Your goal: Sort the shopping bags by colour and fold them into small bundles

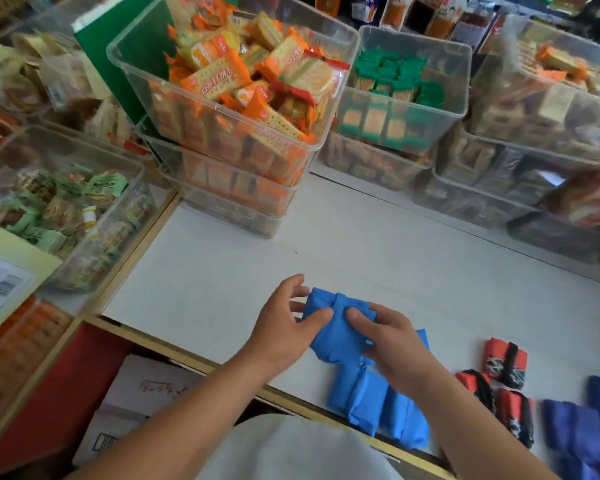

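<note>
Both our left hand and right hand curl fingers round the blue bag; print on snack packets blurs.

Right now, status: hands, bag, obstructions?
Left grip and right grip both pinch blue bag, mid-fold on white table. Folded blue bundles near edge, red bundles to their right. Snack tubs behind, not touching.

Bare tabletop ahead, snack bins behind
</note>
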`<act>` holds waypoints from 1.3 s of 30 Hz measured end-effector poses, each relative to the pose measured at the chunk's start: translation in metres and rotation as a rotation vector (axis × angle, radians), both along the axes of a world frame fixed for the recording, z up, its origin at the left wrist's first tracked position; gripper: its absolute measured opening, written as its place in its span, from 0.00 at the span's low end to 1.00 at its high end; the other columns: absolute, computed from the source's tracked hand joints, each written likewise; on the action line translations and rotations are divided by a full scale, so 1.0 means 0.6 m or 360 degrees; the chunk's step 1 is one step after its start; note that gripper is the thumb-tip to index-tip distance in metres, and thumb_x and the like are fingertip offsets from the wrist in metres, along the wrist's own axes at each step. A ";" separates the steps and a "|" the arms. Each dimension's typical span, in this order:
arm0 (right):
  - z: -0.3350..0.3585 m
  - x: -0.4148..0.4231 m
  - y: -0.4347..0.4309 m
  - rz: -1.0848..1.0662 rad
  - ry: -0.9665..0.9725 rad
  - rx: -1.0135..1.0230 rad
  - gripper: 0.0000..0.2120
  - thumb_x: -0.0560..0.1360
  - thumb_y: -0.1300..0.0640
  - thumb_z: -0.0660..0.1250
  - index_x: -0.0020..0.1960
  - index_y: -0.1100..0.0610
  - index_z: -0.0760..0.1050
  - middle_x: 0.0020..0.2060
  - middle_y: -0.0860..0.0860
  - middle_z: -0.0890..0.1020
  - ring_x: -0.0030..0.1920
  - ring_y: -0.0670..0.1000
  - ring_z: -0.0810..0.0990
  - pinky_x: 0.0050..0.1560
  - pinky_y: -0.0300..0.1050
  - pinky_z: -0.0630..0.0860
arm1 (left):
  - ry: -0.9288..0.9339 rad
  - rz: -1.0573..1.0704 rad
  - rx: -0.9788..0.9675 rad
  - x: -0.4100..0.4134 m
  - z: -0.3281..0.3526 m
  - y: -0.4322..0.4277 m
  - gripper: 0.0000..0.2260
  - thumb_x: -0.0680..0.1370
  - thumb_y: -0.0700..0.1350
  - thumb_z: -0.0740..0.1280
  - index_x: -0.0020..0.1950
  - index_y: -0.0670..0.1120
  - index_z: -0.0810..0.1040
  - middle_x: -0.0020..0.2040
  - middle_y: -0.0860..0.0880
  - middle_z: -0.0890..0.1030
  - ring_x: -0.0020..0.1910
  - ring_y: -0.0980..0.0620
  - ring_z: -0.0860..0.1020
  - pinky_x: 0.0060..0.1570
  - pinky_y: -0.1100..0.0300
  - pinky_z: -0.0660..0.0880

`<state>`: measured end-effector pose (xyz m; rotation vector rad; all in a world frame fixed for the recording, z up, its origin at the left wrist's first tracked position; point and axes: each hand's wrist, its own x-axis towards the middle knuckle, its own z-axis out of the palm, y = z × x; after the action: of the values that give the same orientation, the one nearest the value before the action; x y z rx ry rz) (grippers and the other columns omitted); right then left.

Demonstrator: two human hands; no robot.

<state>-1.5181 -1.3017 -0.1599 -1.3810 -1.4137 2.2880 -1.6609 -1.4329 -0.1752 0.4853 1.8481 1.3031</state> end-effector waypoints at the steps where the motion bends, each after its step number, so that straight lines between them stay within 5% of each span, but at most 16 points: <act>1: -0.004 0.002 -0.001 -0.0015 -0.0002 -0.0012 0.13 0.79 0.59 0.71 0.61 0.63 0.80 0.55 0.61 0.85 0.56 0.61 0.85 0.56 0.60 0.82 | -0.0195 -0.0026 0.0031 -0.001 -0.001 0.001 0.16 0.78 0.48 0.74 0.64 0.54 0.76 0.59 0.58 0.81 0.57 0.60 0.80 0.52 0.65 0.79; 4: -0.022 0.005 -0.017 -0.0164 -0.0130 0.0122 0.13 0.75 0.61 0.76 0.58 0.62 0.82 0.49 0.59 0.87 0.51 0.60 0.87 0.47 0.52 0.84 | -0.0198 -0.0082 -0.0013 0.004 -0.012 0.000 0.13 0.77 0.44 0.75 0.60 0.50 0.79 0.53 0.53 0.85 0.54 0.56 0.83 0.51 0.64 0.81; 8: -0.052 0.009 -0.036 -0.0319 -0.0211 0.0213 0.15 0.72 0.60 0.78 0.58 0.59 0.83 0.49 0.58 0.87 0.52 0.59 0.87 0.57 0.59 0.82 | -0.0163 -0.0022 -0.0112 0.028 -0.042 0.006 0.15 0.74 0.43 0.77 0.57 0.51 0.76 0.52 0.51 0.82 0.48 0.57 0.81 0.44 0.65 0.79; 11: -0.065 0.022 -0.047 -0.0359 -0.0219 0.0154 0.11 0.75 0.59 0.76 0.57 0.56 0.82 0.47 0.54 0.88 0.50 0.54 0.87 0.52 0.52 0.83 | -0.0181 -0.0048 -0.0136 0.035 -0.067 0.009 0.16 0.73 0.44 0.78 0.56 0.51 0.76 0.50 0.50 0.83 0.45 0.57 0.82 0.42 0.66 0.79; 14: -0.090 0.065 -0.056 -0.0158 -0.0459 0.0422 0.13 0.77 0.53 0.74 0.61 0.51 0.81 0.48 0.48 0.87 0.51 0.47 0.86 0.54 0.47 0.82 | -0.0142 -0.0203 -0.0293 0.038 -0.107 -0.005 0.14 0.74 0.45 0.77 0.55 0.50 0.77 0.51 0.51 0.83 0.48 0.55 0.83 0.47 0.61 0.81; 17: -0.135 0.141 -0.056 -0.0098 -0.0887 0.0999 0.19 0.79 0.49 0.70 0.68 0.50 0.77 0.64 0.46 0.79 0.68 0.46 0.75 0.67 0.48 0.74 | -0.0082 -0.0177 -0.0540 0.043 -0.170 -0.027 0.12 0.75 0.45 0.76 0.55 0.50 0.77 0.51 0.52 0.82 0.53 0.51 0.82 0.55 0.53 0.80; 19: -0.160 0.186 -0.047 0.0060 -0.1114 0.1238 0.28 0.79 0.43 0.68 0.76 0.46 0.68 0.78 0.52 0.64 0.79 0.53 0.60 0.76 0.55 0.64 | -0.0026 -0.0179 -0.0659 0.046 -0.203 -0.034 0.13 0.76 0.46 0.75 0.57 0.49 0.77 0.53 0.52 0.81 0.56 0.48 0.81 0.57 0.54 0.77; 23: -0.208 0.234 -0.035 0.0498 -0.1444 0.1217 0.39 0.76 0.28 0.59 0.80 0.33 0.44 0.82 0.46 0.37 0.82 0.53 0.38 0.80 0.58 0.43 | 0.0470 -0.0271 -0.0889 0.062 -0.235 -0.048 0.31 0.76 0.55 0.74 0.74 0.46 0.70 0.68 0.46 0.74 0.67 0.46 0.73 0.65 0.51 0.72; 29: -0.261 0.216 -0.041 0.0603 -0.1496 0.1136 0.41 0.71 0.19 0.52 0.76 0.26 0.36 0.79 0.44 0.30 0.80 0.56 0.31 0.78 0.67 0.38 | 0.1246 -0.0859 -0.0487 0.093 -0.234 -0.083 0.31 0.75 0.59 0.72 0.75 0.49 0.72 0.77 0.47 0.68 0.76 0.44 0.66 0.74 0.47 0.66; 34: -0.271 0.177 -0.055 0.0480 -0.1420 0.1062 0.43 0.70 0.19 0.54 0.78 0.27 0.39 0.79 0.44 0.30 0.79 0.55 0.29 0.78 0.66 0.38 | 0.1353 -0.1353 -0.0685 0.120 -0.251 -0.089 0.26 0.83 0.58 0.58 0.80 0.51 0.64 0.84 0.50 0.53 0.83 0.45 0.42 0.81 0.46 0.41; 39: -0.279 0.144 -0.077 0.0542 -0.1353 0.1085 0.43 0.70 0.19 0.54 0.77 0.27 0.37 0.79 0.44 0.28 0.79 0.55 0.28 0.78 0.67 0.38 | 0.1268 -0.1313 -0.0568 0.087 -0.261 -0.107 0.22 0.84 0.56 0.58 0.75 0.48 0.73 0.83 0.50 0.59 0.83 0.50 0.46 0.81 0.47 0.44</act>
<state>-1.4318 -1.3476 -0.3275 -2.0112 -2.4868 1.0541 -1.6087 -1.4972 -0.3317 1.5149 2.0441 0.1982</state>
